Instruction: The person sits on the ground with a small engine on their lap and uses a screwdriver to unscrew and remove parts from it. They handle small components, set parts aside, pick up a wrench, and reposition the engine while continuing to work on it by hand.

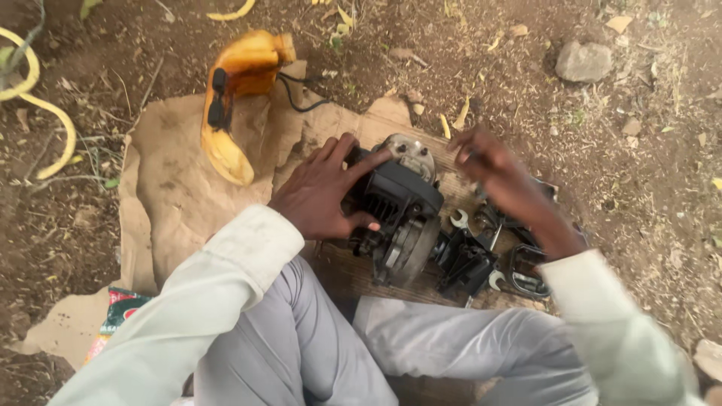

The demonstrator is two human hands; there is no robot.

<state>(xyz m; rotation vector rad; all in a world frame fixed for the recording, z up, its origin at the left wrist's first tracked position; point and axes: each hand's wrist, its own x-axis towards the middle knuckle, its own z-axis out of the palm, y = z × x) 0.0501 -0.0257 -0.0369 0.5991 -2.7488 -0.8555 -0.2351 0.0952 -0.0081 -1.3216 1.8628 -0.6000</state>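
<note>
A small black engine block with cooling fins and a metal flywheel stands on a wooden board in front of me. My left hand rests against its left side, fingers spread over the top and thumb on the fins. My right hand hovers blurred above and to the right of the engine, fingers loosely curled; I cannot tell whether it holds anything. Black engine parts and an open-ended spanner lie just right of the engine, under my right wrist.
An orange plastic housing with a black cable lies on brown cardboard at the back left. A yellow hose curls at far left. A grey stone sits on the bare soil at back right. My grey-trousered knees fill the foreground.
</note>
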